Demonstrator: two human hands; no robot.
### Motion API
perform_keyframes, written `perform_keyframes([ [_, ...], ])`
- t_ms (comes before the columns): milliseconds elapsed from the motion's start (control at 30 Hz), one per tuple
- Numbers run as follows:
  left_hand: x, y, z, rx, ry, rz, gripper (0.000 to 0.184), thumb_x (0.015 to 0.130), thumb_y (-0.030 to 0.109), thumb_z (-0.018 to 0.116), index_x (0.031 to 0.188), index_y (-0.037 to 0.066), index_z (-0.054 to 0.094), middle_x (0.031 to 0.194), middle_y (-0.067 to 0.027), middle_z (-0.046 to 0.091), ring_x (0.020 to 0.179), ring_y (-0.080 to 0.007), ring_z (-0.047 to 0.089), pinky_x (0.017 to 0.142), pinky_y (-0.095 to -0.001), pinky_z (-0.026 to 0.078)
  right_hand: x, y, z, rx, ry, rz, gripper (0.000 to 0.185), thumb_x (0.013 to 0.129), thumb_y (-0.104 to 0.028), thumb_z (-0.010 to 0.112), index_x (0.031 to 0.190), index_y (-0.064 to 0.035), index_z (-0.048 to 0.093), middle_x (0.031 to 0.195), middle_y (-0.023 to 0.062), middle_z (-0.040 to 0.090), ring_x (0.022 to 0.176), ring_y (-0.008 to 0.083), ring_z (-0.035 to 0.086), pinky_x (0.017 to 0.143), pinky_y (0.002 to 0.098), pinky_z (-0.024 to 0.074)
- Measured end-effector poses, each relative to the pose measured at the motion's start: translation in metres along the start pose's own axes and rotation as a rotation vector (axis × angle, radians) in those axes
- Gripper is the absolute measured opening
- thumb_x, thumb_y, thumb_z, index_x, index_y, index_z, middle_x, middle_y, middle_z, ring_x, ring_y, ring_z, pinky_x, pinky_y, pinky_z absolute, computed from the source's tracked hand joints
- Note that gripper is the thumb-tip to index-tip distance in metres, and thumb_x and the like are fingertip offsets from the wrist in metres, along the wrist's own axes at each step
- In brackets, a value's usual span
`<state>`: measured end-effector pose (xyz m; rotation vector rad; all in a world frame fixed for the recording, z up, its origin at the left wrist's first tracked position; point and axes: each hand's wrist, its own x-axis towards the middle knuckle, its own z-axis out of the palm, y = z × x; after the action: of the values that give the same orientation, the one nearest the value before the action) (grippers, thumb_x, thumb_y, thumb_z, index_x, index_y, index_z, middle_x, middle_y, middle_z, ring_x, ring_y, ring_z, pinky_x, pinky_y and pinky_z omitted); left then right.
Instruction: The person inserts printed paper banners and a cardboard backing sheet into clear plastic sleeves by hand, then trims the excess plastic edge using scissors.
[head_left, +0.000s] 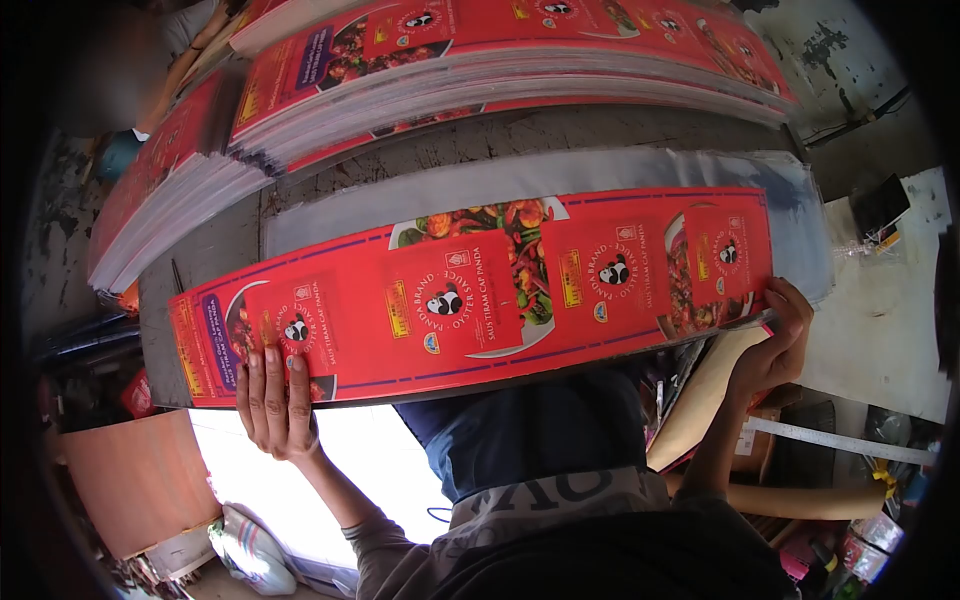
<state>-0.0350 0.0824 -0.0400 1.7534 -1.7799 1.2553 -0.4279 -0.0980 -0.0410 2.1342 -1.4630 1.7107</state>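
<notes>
A long red printed sheet [365, 300] with panda logos and food pictures lies across the near side of the dark table [215, 240]. My left hand [275, 405] rests on its near left edge, fingers stretched out flat and thumb hidden. At the near right corner, my right hand [780, 345] pinches the sheet's edge between curled fingers and thumb. Beneath and behind the red sheet lies a clear plastic sheet [640, 172], which sticks out past the right end.
A thick stack of similar red sheets [530, 75] stands along the table's far side, with another stack [165, 205] at the left. Another person's arm [195, 50] shows at the far left. A metal ruler [840, 440] and a cardboard tube [715, 385] are at the right.
</notes>
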Motion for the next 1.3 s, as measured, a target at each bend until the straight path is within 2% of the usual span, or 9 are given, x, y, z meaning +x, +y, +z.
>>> perform_keyframes([
  [233,-0.032,-0.006,0.008,0.167,0.342,0.099,0.026,0.071,0.014,0.069,0.096,0.015,0.062,0.1,-0.0106,0.061,0.1,-0.0247,0.055,0.08,-0.0357,0.046,0.007,-0.002,0.01,-0.049,-0.015,0.041,0.034,0.092,-0.018,0.029,0.106,0.0045,0.051,0.107,0.0138,0.054,0.101,0.0221,0.05,0.089,0.0333,0.0359],
  [300,-0.029,-0.008,0.011,0.115,0.419,0.173,0.025,0.071,0.006,0.067,0.096,0.006,0.062,0.096,-0.0154,0.061,0.097,-0.0272,0.056,0.077,-0.037,0.046,0.005,-0.004,0.01,-0.035,-0.009,0.159,0.033,0.092,-0.018,0.03,0.107,0.0041,0.049,0.107,0.0143,0.054,0.1,0.0221,0.051,0.088,0.0332,0.0364],
  [833,-0.031,-0.008,0.01,0.09,0.399,0.158,0.033,0.07,0.005,0.067,0.102,0.007,0.059,0.098,-0.0158,0.061,0.097,-0.0266,0.056,0.08,-0.0362,0.044,0.005,-0.005,0.01,-0.035,0.046,0.144,0.03,0.09,-0.019,0.038,0.105,0.0048,0.048,0.099,0.014,0.055,0.093,0.0219,0.052,0.085,0.0318,0.0375],
  [967,-0.019,-0.002,0.007,0.09,0.17,-0.043,0.024,0.073,0.014,0.066,0.096,0.017,0.062,0.103,-0.011,0.06,0.104,-0.0225,0.053,0.083,-0.0335,0.044,0.003,-0.001,0.01,-0.006,0.042,0.137,0.028,0.089,-0.015,0.043,0.11,0.003,0.046,0.101,0.0126,0.054,0.095,0.0193,0.051,0.085,0.03,0.0369],
  [1033,0.007,0.002,-0.008,-0.019,-0.343,-0.213,0.04,0.073,0.004,0.058,0.11,0.019,0.056,0.121,-0.0049,0.049,0.116,-0.0234,0.042,0.099,-0.043,0.029,0.005,-0.004,0.01,0.044,-0.007,0.237,0.023,0.084,-0.008,0.048,0.104,0.0036,0.049,0.098,0.0109,0.053,0.091,0.0188,0.051,0.084,0.0295,0.0368],
  [1100,0.019,-0.005,-0.017,-0.069,-0.517,-0.231,0.053,0.071,-0.003,0.052,0.12,0.018,0.047,0.131,-0.0055,0.038,0.124,-0.0268,0.029,0.103,-0.0493,0.016,0.01,-0.013,0.009,0.046,-0.033,0.277,0.022,0.083,-0.007,0.049,0.103,0.0029,0.049,0.099,0.0105,0.053,0.092,0.0184,0.05,0.085,0.0293,0.0365],
  [1167,0.013,-0.018,-0.023,-0.434,-0.39,-0.438,0.061,0.07,-0.005,0.047,0.126,0.017,0.04,0.135,-0.0062,0.032,0.127,-0.0315,0.022,0.102,-0.0535,0.012,0.013,-0.014,0.007,0.049,-0.056,0.314,0.021,0.082,-0.007,0.051,0.101,0.0022,0.05,0.099,0.0101,0.053,0.093,0.018,0.05,0.085,0.0291,0.0363],
  [1200,0.009,-0.026,-0.025,-0.504,-0.347,-0.477,0.057,0.075,0.007,0.047,0.129,0.017,0.035,0.136,-0.0062,0.029,0.128,-0.034,0.017,0.101,-0.0544,0.009,0.015,-0.012,0.005,0.044,-0.099,0.274,0.02,0.082,-0.006,0.051,0.1,0.0015,0.051,0.099,0.0098,0.053,0.094,0.0183,0.05,0.085,0.0292,0.0359],
  [1300,-0.002,-0.047,-0.029,-0.207,-0.351,-0.59,0.055,0.079,0.024,0.048,0.13,0.016,0.033,0.137,-0.0067,0.026,0.129,-0.0327,0.013,0.101,-0.0551,0.009,0.019,-0.014,0.003,0.03,-0.154,0.214,0.019,0.081,-0.005,0.051,0.099,0.0005,0.052,0.101,0.01,0.053,0.097,0.0195,0.049,0.087,0.0297,0.0352],
])
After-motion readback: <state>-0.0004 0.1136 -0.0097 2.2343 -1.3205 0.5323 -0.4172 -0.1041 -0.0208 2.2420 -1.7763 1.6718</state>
